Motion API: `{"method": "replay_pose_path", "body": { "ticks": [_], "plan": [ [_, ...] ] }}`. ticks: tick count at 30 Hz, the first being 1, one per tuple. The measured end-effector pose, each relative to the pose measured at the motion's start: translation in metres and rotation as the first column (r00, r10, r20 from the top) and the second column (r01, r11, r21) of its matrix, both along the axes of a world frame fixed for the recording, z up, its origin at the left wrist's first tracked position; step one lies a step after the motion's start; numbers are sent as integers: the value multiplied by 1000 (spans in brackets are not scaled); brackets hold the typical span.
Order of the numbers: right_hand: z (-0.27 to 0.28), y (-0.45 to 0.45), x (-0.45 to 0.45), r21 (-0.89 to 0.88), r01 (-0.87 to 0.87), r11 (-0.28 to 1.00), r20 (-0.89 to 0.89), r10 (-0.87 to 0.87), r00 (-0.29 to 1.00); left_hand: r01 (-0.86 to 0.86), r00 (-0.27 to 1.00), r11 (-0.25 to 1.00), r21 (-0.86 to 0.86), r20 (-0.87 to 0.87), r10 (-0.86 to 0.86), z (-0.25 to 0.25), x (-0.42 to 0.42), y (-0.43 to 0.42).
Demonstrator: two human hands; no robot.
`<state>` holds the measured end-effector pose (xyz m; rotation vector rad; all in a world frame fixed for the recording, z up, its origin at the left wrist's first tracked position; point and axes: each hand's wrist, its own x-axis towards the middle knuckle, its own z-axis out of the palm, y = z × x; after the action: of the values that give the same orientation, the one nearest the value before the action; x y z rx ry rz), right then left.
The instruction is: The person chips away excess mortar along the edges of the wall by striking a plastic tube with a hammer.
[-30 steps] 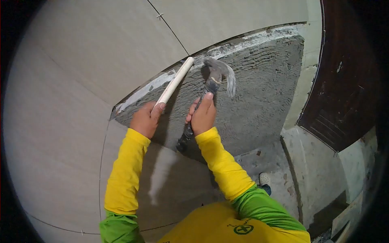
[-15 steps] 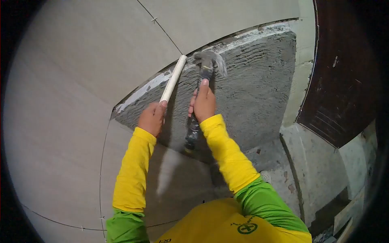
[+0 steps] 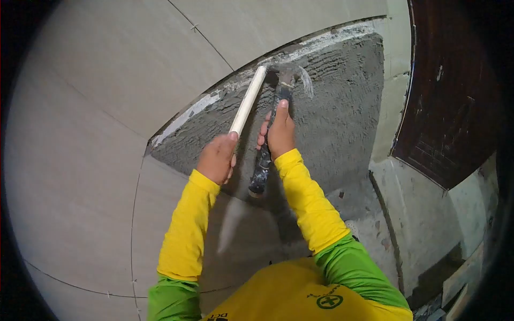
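Observation:
My left hand (image 3: 217, 159) is closed round the lower end of a pale wooden stick (image 3: 248, 100), which slants up and to the right. In my right hand (image 3: 280, 130) is a hammer with a dark, wrapped handle (image 3: 261, 174); the thumb lies along the handle. The hammer's head (image 3: 292, 72) is blurred and stands beside the stick's upper end; whether they touch I cannot tell. Beneath both lies rough grey mortar (image 3: 337, 112) with a ridged surface and a whitish strip along its upper edge.
Large beige tiles (image 3: 96, 134) with thin joints and small spacers (image 3: 194, 27) border the mortar on the left and top. A dark brown panel (image 3: 447, 101) stands at the right. Bare concrete (image 3: 423, 214) and some boards (image 3: 463, 273) are at the lower right.
Both hands have moved up and to the right relative to the mortar, carrying the stick and hammer along its upper edge. The view has shifted slightly. Both grips are the same.

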<state>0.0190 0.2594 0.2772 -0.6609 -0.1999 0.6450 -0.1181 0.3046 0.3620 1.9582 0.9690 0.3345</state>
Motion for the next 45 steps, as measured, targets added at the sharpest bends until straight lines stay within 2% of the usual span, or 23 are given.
{"method": "replay_pose_path", "body": {
  "ticks": [2, 3, 7, 10, 12, 13, 17, 19, 20, 22, 23, 25, 29, 31, 32, 34, 38, 40, 45],
  "plan": [
    [6, -7, 1, -4, -13, 1000, -28, 13, 1000, 56, 995, 966, 253, -92, -34, 0, 5, 11],
    [5, -7, 1, -5, -14, 1000, -42, 14, 999, 94, 995, 932, 350, -59, -79, -2, 8, 18],
    [6, -6, 0, 44, -8, 999, -19, 9, 1000, 117, 992, 904, 410, -93, -87, 14, 9, 22],
    [9, -10, -4, 37, -4, 999, -37, 5, 999, 42, 994, 880, 472, -111, 13, 24, 14, 21],
    [9, -9, -4, 97, 6, 995, -40, -2, 999, 81, 980, 878, 472, -199, 16, 31, 18, 29],
    [10, -9, -5, 96, -6, 995, -75, 13, 997, 159, 972, 790, 591, -232, -22, 29, 18, 43],
    [10, -6, -6, 69, 30, 997, -44, -27, 999, 183, 958, 736, 652, -285, 14, 24, 14, 50],
    [8, -3, -4, 97, 55, 994, -44, -51, 998, 140, 988, 438, 888, -156, 2, 16, 10, 43],
    [8, 0, -4, 100, 54, 994, -45, -50, 998, 140, 988, 436, 889, -157, 3, 20, 10, 42],
    [4, 1, -6, 157, 111, 981, -118, -93, 989, 39, 987, 716, 697, -139, 82, 33, 8, 27],
    [1, -1, -6, 161, 103, 982, -116, -85, 990, 31, 987, 713, 700, -136, 90, 37, 7, 18],
    [2, 6, -4, 100, 66, 993, -126, -53, 991, 41, 994, 882, 470, -105, 9, 48, 5, 8],
    [-7, 9, -12, 125, -8, 992, -104, 21, 994, 40, 983, 843, 537, -173, 64, 30, -23, -2],
    [-12, 3, -20, 139, -77, 987, -66, 86, 994, -173, 985, 941, 291, 40, 169, 5, -49, 12],
    [-15, 1, -24, 150, -93, 984, -69, 104, 992, -188, 982, 935, 302, 39, 185, 0, -62, 14],
    [-22, -4, -40, 129, -200, 971, -13, 203, 979, -350, 936, 900, 260, 78, 342, -10, -93, 15],
    [-21, 11, -83, 92, -245, 965, 87, 238, 967, -457, 888, 834, 310, 101, 449, -25, -151, 61],
    [-20, 14, -95, 76, -298, 952, 126, 287, 950, -544, 839, 804, 242, 122, 531, -21, -160, 66],
    [-25, 36, -126, 82, -399, 913, 253, 368, 895, -618, 785, 754, 222, 114, 609, -11, -176, 82]
  ]
}}
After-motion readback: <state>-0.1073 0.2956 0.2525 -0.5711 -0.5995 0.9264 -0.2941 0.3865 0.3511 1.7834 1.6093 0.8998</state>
